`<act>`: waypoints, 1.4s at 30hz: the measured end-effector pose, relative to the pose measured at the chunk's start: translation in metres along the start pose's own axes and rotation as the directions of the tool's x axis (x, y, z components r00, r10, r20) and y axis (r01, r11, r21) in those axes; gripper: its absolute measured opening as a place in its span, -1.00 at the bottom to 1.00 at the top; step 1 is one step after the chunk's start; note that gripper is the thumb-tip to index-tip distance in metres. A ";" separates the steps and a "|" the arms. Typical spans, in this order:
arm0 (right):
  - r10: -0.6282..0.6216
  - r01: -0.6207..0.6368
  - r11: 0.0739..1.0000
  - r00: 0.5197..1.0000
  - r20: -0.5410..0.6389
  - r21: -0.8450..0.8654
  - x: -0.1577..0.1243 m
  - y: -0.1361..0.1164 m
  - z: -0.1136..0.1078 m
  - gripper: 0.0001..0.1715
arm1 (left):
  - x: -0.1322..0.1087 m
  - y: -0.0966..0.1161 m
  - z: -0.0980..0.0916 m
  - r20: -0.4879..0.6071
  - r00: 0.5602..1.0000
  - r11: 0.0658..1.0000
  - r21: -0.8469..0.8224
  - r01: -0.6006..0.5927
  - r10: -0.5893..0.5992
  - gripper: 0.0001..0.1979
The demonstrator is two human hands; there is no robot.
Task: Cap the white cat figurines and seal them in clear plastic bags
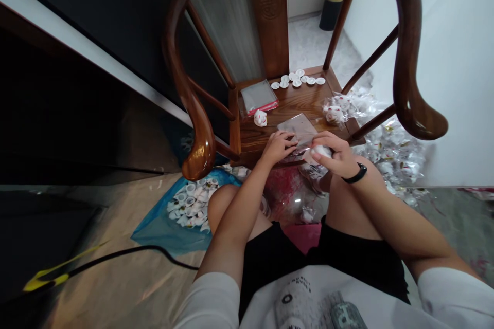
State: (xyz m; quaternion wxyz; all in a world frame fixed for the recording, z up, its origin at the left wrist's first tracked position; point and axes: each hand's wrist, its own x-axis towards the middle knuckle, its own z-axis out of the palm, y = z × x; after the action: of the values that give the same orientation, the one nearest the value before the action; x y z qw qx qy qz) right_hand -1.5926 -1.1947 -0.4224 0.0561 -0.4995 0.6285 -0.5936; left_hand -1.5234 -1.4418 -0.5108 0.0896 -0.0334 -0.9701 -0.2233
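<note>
At the near edge of the wooden chair seat, my left hand [278, 147] has its fingers bent down on the edge of a clear plastic bag [298, 127], which lies flat. My right hand [336, 155], wearing a black wristband, is closed around a small white figurine [321, 153] beside the bag's near end. Fingers cover part of that figurine. Another white figurine [260, 118] with red marks stands left of the bag. Behind it lies a stack of clear bags [259, 96] with red edges. Several round white discs [296, 83] are spread along the back of the seat.
The chair's curved arms [193, 128] flank the seat [247, 139]. Bagged figurines [397, 149] pile up at the right, some on the seat's edge. A blue sack [154, 231] of loose white pieces [193, 203] lies on the floor at left. A bin [332, 10] stands behind.
</note>
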 end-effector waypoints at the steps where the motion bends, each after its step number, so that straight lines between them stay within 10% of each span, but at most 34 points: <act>1: -0.005 0.005 1.000 1.000 0.005 -0.006 0.000 0.000 0.000 -0.77 | 0.001 -0.001 0.002 -0.009 1.000 1.000 -0.014 -0.008 0.008 -0.75; 11: 0.096 -0.118 0.983 0.983 -0.157 -0.142 0.002 0.011 -0.012 -0.65 | 0.003 0.002 0.003 -0.121 0.992 0.998 -0.068 0.011 -0.019 -0.84; 17: 0.266 -0.312 0.939 0.926 -0.268 -0.144 0.000 0.025 -0.024 -0.59 | 0.006 -0.010 0.001 0.006 1.000 0.996 -0.093 -0.014 0.014 -0.80; 28: 0.352 -0.383 0.865 0.924 -0.150 -0.325 0.000 0.043 -0.015 -0.61 | 0.003 -0.010 -0.016 0.098 0.995 0.999 -0.038 -0.014 0.018 -0.78; 42: 0.324 -0.314 0.874 0.945 -0.037 -0.372 -0.002 0.041 -0.006 -0.54 | 0.003 -0.001 -0.009 -0.076 0.997 0.996 -0.089 0.015 -0.022 -0.62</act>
State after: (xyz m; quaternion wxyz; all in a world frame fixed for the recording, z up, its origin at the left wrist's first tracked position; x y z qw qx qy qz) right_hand -1.6187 -1.1974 -0.4543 0.0655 -0.3984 0.8025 -0.4393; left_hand -1.5246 -1.4468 -0.5029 0.1231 -0.0199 -0.9553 -0.2680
